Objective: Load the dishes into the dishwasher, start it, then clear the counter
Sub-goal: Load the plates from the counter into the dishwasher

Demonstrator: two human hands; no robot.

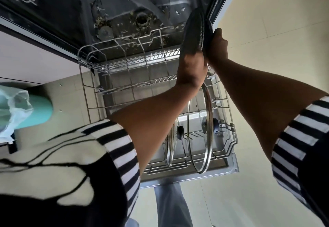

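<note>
Currently in hand: a dark plate (195, 32), held on edge above the far right corner of the lower rack (114, 63), close by the right side of the dishwasher tub (115, 4). It may be two plates pressed together; I cannot tell.
How it will handle: stiff, fairly heavy for its size and breakable, I'd say. It is likely slick if wet, so a knock on the wire or the tub's edge is the worry.
Where to hold: by the rim on opposite sides, leaving the bottom edge free to drop between the tines.
Left hand (192, 70): closed round the plate's lower near edge, the fingers blurred.
Right hand (217, 47): clamped on the right rim, thumb lying up along it, the other fingers hidden behind.
Already racked: a large glass lid (210, 102) and a smaller glass lid (170, 145) stand upright near the front right corner, well apart from the plate.
</note>
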